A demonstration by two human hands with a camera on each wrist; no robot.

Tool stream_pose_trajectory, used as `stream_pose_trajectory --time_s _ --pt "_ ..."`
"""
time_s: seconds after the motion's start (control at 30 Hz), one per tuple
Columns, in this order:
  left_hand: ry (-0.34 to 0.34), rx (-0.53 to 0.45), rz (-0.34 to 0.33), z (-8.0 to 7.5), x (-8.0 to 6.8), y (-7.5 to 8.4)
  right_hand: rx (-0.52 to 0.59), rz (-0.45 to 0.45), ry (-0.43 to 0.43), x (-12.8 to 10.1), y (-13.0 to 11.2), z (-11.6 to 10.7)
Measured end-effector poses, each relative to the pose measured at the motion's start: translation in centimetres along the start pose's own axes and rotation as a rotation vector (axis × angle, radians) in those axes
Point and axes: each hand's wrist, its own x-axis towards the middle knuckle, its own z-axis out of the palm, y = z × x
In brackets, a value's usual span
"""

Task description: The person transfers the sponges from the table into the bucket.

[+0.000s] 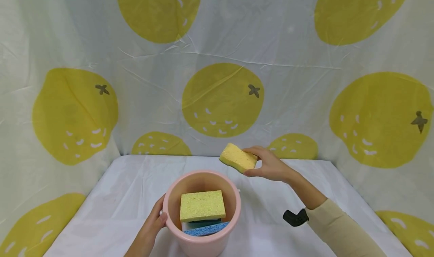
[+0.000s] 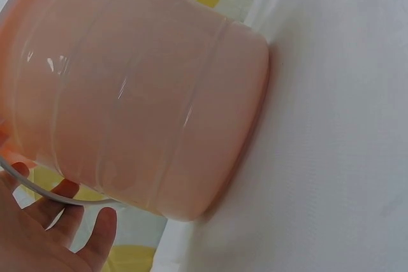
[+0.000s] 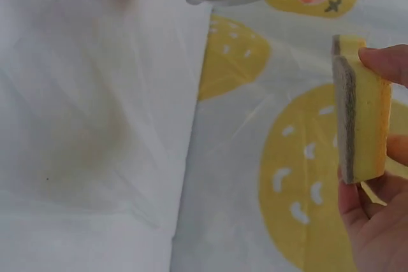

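Our right hand [image 1: 269,165] pinches a yellow sponge [image 1: 238,158] in the air, far right of the pink bucket [image 1: 202,239]; our left hand [image 1: 151,224] grips the bucket's left wall.

A table [image 1: 291,208] covered with a white cloth is filling the lower middle of the head view, its cloth lying slightly wrinkled and showing a faint yellowish stain in the right wrist view. Behind the table a pale plastic curtain [image 1: 288,61] is hanging as a backdrop, creased and catching soft, even light. To the left and right of the table the same curtain is wrapping round, closing the space on three sides. Large yellow lemon prints [image 1: 222,98] with small white flecks and dark star-shaped stem marks are spreading across the curtain above and beside the table.
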Motion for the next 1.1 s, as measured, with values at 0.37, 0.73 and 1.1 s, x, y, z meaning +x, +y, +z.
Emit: stream_pose_trajectory --time_s 0.37,0.73,1.1 --pt "-0.005 0.027 -0.003 -0.2 -0.1 0.3 -0.035 -0.100 -0.085 0.6 -4.2 0.0" --pt "-0.014 0.023 0.007 -0.2 -0.2 0.2 -0.013 -0.184 -0.163 1.0 -6.9 0.9" --pt "0.014 -0.013 0.018 0.1 0.0 0.0 -0.025 -0.250 -0.238 1.4 -8.6 2.2"
